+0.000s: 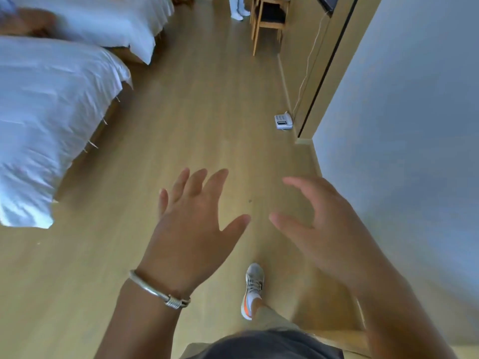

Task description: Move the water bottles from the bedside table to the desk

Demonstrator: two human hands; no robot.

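Plainly between pick-ups, by the look of it: walking down the pale wood-plank floor (202, 104), nothing carried. No clear water bottles anywhere in view, nor the bedside table; whether any already stand on the desk cannot be told.

Largest to smallest, then. Plain grey-white wall (414, 112) along the right. Two beds under rumpled white sheets (51, 112) along the left, foot ends toward the aisle. Wooden chair with a dark seat (269, 19) far ahead, perhaps by the desk, though no tabletop shows. Left hand (191, 229) raised in front, fingers spread and straight, empty, silver metal bangle (158, 290) on the wrist. Right hand (326, 229) beside it, apart from it, fingers loosely bent, empty too, somewhat blurred. Grey trainer with an orange heel (252, 291) stepping forward below. Small white telephone (283, 121) on the floor against the skirting, thin white cord running up the wall.

Next move, judged: find the bedside table, likely between or beyond the beds, turn toward it, and close a hand round a bottle's body.
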